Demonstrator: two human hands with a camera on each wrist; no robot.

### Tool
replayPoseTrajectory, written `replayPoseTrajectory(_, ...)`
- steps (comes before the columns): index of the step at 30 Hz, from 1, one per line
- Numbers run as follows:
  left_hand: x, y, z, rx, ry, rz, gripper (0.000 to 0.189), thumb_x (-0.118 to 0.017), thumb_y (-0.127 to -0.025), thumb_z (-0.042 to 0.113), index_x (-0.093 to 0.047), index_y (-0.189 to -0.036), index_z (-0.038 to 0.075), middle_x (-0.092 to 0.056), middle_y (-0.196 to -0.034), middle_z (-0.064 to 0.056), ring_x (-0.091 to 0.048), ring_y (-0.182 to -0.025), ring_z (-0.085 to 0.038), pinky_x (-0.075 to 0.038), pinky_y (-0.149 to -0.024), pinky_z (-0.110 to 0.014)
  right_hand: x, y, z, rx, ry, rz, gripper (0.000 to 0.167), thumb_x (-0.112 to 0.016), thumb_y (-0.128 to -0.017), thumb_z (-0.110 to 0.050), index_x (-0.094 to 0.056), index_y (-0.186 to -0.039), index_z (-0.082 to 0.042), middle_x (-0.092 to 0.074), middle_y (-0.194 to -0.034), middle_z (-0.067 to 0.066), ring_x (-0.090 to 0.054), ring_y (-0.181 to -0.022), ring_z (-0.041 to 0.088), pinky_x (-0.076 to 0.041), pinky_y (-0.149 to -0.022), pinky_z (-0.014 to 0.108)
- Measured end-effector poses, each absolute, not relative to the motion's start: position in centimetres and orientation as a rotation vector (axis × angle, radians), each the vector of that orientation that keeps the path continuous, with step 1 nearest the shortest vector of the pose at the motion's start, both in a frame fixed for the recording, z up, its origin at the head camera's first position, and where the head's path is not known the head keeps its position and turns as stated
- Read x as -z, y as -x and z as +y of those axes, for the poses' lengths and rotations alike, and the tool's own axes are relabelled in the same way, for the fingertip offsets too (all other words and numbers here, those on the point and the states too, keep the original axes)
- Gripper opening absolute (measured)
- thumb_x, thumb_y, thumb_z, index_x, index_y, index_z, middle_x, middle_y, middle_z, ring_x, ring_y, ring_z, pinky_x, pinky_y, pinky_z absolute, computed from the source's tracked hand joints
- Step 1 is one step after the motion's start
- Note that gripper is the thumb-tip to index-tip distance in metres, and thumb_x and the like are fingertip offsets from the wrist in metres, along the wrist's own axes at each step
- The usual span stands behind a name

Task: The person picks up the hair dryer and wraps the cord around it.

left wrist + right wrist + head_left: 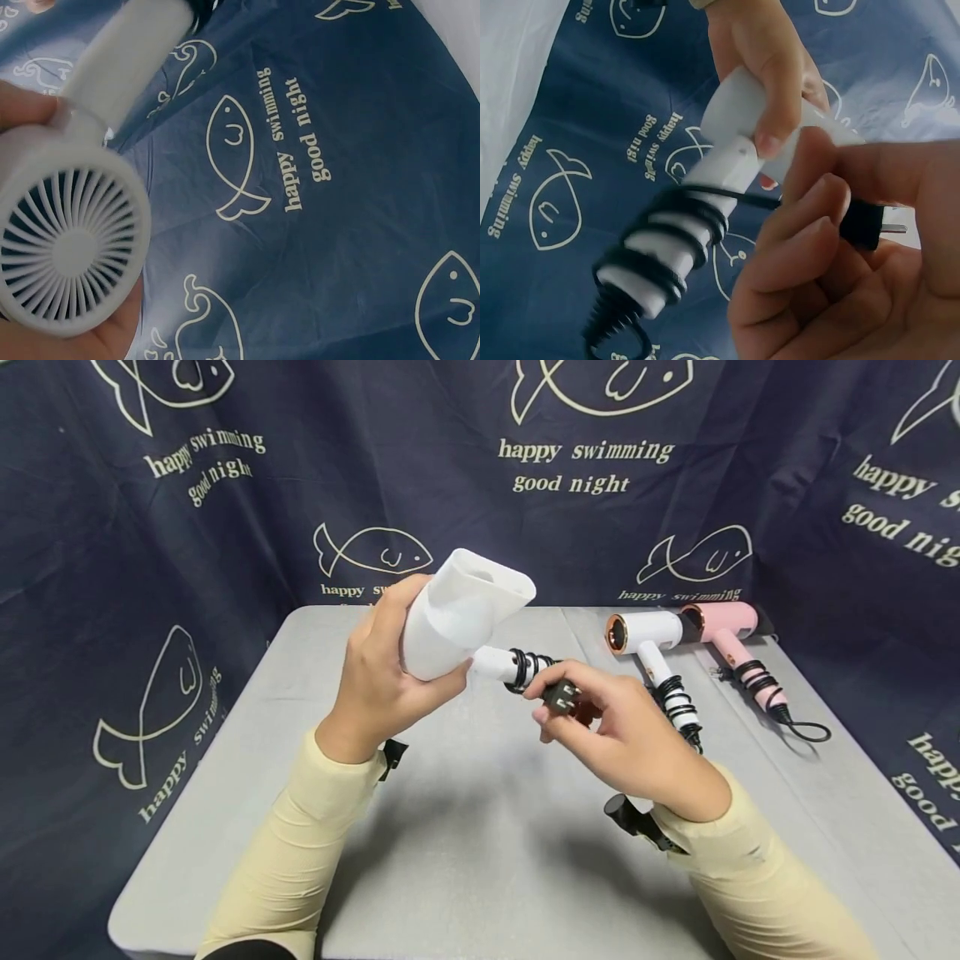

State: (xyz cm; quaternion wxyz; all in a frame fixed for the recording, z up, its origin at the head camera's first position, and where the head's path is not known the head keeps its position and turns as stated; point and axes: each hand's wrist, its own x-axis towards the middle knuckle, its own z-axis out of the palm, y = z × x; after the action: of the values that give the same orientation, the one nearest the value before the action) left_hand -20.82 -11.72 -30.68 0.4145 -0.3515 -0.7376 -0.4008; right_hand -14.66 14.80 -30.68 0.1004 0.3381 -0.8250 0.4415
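My left hand (382, 672) grips a white hair dryer (450, 627) round its barrel, held up above the table with its flat nozzle towards the upper right. In the left wrist view the slatted round air inlet of the hair dryer (75, 244) faces the camera. A black cord (676, 232) is wound several times round the handle. Between thumb and fingers my right hand (618, 731) pinches the black plug (561, 696), its metal prongs pointing outward. From the coils a stretch of cord runs to the plug (862, 225) in the right wrist view.
On the grey table (465, 868), at the back right, lie a second white hair dryer (648, 631) and a pink hair dryer (723, 622). Black cords are wrapped round both handles. A dark blue curtain (465, 485) with fish prints hangs behind and beside the table.
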Motion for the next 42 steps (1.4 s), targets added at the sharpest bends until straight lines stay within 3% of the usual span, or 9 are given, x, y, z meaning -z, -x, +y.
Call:
replayPoseTrajectory(6, 30.7, 20.6, -11.8, 1.101, 0.993, -1.914, 0.069, -0.084, -0.07, 0.019, -0.057, -0.132, 0.003, -0.07, -0.115, -0.007, -0.065, -0.096, -0.018, -0.052, -0.081, -0.035, 30.5, 15.1, 15.3, -1.402, -0.949, -2.405, 0.017, -0.072, -0.095, -0.005, -0.072, -0.109, -0.015, -0.068, -0.076, -0.008, -0.065, -0.062, 0.012, -0.049, -0.053, 0.025)
replayPoseTrajectory(12, 30.6, 20.5, -11.9, 1.104, 1.065, -1.947, 0.07, -0.084, -0.068, 0.018, -0.058, -0.13, 0.003, -0.069, -0.114, -0.005, -0.063, -0.093, -0.015, -0.053, -0.079, -0.032, 30.3, 15.5, 15.6, -1.445, -0.889, -2.435, 0.015, -0.074, -0.095, -0.009, -0.073, -0.108, -0.016, -0.067, -0.079, -0.006, -0.061, -0.059, 0.018, -0.048, -0.052, 0.026)
replayPoseTrajectory(17, 30.5, 20.3, -11.9, 1.134, 1.118, -1.949, 0.069, -0.084, -0.066, 0.016, -0.059, -0.129, 0.003, -0.069, -0.114, -0.003, -0.063, -0.093, -0.014, -0.052, -0.079, -0.031, 30.4, 15.7, 15.7, -1.514, -0.873, -2.414, 0.012, -0.074, -0.095, -0.009, -0.074, -0.104, -0.015, -0.065, -0.079, 0.0, -0.056, -0.058, 0.015, -0.046, -0.05, 0.027)
replayPoseTrajectory(27, 30.2, 19.5, -12.0, 1.282, 1.196, -1.936, 0.073, -0.089, -0.063, 0.013, -0.059, -0.129, 0.002, -0.071, -0.112, -0.003, -0.065, -0.093, -0.015, -0.053, -0.079, -0.032, 30.9, 16.7, 15.9, -1.543, -0.879, -2.428, 0.005, -0.071, -0.097, -0.011, -0.076, -0.098, -0.014, -0.065, -0.075, 0.003, -0.061, -0.061, 0.015, -0.051, -0.056, 0.026)
replayPoseTrajectory(30, 30.0, 19.3, -12.0, 1.384, 1.227, -1.923, 0.074, -0.089, -0.062, 0.009, -0.059, -0.13, 0.002, -0.071, -0.112, -0.003, -0.065, -0.093, -0.017, -0.053, -0.08, -0.034, 31.1, 17.1, 15.9, -1.544, -0.879, -2.458, 0.006, -0.071, -0.098, -0.014, -0.076, -0.094, -0.014, -0.065, -0.072, 0.003, -0.062, -0.059, 0.017, -0.053, -0.057, 0.026)
replayPoseTrajectory(35, 29.8, 19.1, -12.0, 1.494, 1.246, -1.912, 0.076, -0.09, -0.06, 0.005, -0.06, -0.13, 0.001, -0.071, -0.112, -0.003, -0.065, -0.094, -0.019, -0.053, -0.08, -0.036, 31.5, 17.6, 15.9, -1.542, -0.858, -2.564, 0.015, -0.071, -0.099, -0.022, -0.071, -0.085, -0.015, -0.063, -0.068, 0.002, -0.056, -0.055, 0.018, -0.046, -0.049, 0.027)
replayPoseTrajectory(42, 29.7, 18.9, -11.9, 1.541, 1.231, -1.891, 0.077, -0.09, -0.059, 0.004, -0.059, -0.129, 0.0, -0.07, -0.111, -0.004, -0.064, -0.095, -0.022, -0.052, -0.082, -0.037, 31.7, 17.5, 15.7, -1.573, -0.754, -2.632, 0.02, -0.075, -0.096, -0.028, -0.06, -0.096, -0.014, -0.058, -0.083, 0.006, -0.059, -0.06, 0.017, -0.049, -0.057, 0.027)
